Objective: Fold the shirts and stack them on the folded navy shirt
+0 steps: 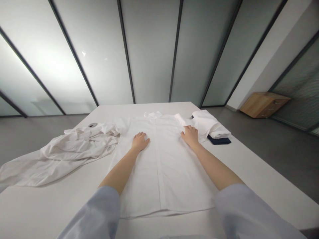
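- Pale blue sleeves (pixel 97 212) cover both forearms up to the bottom of the view, with bare skin showing from there to the wrists.
- A white button-front shirt (pixel 159 172) lies flat on a white table (pixel 32 209), its hem nearest the person and its placket running straight up the middle.
- The left hand (pixel 139 142) rests palm down on the shirt, left of the placket, open and flat with nothing gripped.
- The right hand (pixel 190 136) rests palm down near the shirt's far right edge, fingers lightly curved, with no clear grip on the cloth.
- A crumpled white garment (pixel 59 152) sprawls left of the shirt, just touching its edge and hanging over the table's side.
- A round metal grommet (pixel 92 124) sits in the tabletop just beyond that heap.
- The shirt's collar (pixel 152 115) lies at the far end.
- A folded white garment (pixel 206 124) sits at far right, on a dark navy item (pixel 219 140).
- Beyond stand frosted glass panels (pixel 149 49), with a wooden cabinet (pixel 264 104) on the grey floor (pixel 274 159) at right.
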The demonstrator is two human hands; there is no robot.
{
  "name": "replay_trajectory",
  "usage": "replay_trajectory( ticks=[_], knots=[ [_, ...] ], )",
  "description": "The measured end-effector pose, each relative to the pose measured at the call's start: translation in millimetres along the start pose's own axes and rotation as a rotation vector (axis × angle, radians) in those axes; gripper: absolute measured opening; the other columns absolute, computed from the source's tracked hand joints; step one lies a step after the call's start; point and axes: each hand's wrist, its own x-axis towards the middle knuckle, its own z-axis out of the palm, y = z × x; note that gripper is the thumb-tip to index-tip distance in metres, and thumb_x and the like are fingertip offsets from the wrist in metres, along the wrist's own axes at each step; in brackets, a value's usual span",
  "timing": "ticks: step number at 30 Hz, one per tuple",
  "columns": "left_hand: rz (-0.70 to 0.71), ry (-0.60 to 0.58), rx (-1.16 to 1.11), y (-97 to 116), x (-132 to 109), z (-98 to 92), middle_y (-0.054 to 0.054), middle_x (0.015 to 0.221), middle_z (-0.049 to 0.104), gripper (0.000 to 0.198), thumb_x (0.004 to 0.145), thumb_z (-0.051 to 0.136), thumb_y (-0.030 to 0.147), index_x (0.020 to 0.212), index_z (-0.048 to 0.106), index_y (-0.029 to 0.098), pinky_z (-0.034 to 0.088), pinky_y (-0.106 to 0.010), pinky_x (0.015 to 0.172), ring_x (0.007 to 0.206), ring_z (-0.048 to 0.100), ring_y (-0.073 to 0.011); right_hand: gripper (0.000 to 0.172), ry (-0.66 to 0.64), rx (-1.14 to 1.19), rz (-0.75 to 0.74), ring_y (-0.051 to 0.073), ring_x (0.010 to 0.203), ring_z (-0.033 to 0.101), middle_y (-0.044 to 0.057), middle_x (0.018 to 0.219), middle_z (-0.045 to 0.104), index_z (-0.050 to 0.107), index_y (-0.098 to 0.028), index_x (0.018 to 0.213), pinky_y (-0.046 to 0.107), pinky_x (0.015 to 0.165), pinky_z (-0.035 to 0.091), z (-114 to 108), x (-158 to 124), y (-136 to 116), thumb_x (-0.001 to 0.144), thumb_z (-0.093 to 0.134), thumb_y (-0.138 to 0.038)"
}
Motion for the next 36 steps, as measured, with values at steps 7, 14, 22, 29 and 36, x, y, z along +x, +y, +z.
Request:
replay_trajectory(
  ticks=[7, 14, 22, 29, 36],
  knots=[
    [-0.002, -0.002, 0.0, 2, -1, 0.1, -0.011, 0.135, 0.053, 0.043, 0.089, 0.045, 0.041, 0.124, 0.054, 0.018, 0.033, -0.036, 0.106, 0.126, 0.046, -0.0237, 0.035, -0.018, -0.065, 0.117, 0.033, 0.105, 0.054, 0.021, 0.108, 0.065, 0.069, -0.01, 0.102, 0.045, 0.088, 0.037, -3, -2, 52, 0.088, 0.041, -0.023],
    [-0.008, -0.013, -0.033, 1, -1, 2.0, -0.01, 0.138, 0.051, 0.044, 0.088, 0.046, 0.041, 0.126, 0.054, 0.02, 0.032, -0.036, 0.107, 0.129, 0.044, -0.0235, 0.049, 0.298, 0.474, 0.068, 0.029, 0.106, 0.058, 0.017, 0.112, 0.066, 0.06, -0.01, 0.122, 0.038, 0.091, 0.042, -36, 19, 3, 0.094, 0.024, -0.029],
    [-0.058, -0.013, -0.32, -7, 9, -1.3, -0.008, 0.116, 0.067, 0.053, 0.098, 0.016, 0.037, 0.113, 0.064, 0.019, 0.042, -0.03, 0.094, 0.111, 0.059, -0.0191, 0.042, -0.398, 0.936, -0.562, 0.022, 0.104, 0.061, 0.007, 0.111, 0.069, 0.068, -0.018, 0.11, 0.033, 0.09, 0.046, -38, -24, -87, 0.091, 0.042, -0.044],
    [0.093, -0.111, -0.287, -1, 3, -7.2, -0.008, 0.094, 0.069, 0.035, 0.078, 0.057, 0.051, 0.078, 0.069, 0.018, 0.046, -0.033, 0.084, 0.095, 0.062, -0.0248, 0.03, -0.073, 0.53, -0.44, 0.022, 0.102, 0.059, 0.009, 0.104, 0.07, 0.07, -0.017, 0.098, 0.034, 0.096, 0.04, -3, -25, -54, 0.087, 0.044, -0.026],
    [0.023, -0.384, -1.081, -6, -3, -30.6, -0.005, 0.099, 0.071, 0.034, 0.074, 0.054, 0.029, 0.103, 0.065, 0.015, 0.051, -0.033, 0.083, 0.095, 0.064, -0.0221, 0.039, 0.189, 0.63, -0.018, 0.023, 0.098, 0.058, 0.012, 0.1, 0.069, 0.068, -0.015, 0.097, 0.032, 0.087, 0.043, 15, -13, -25, 0.088, 0.033, -0.028]
  ],
)
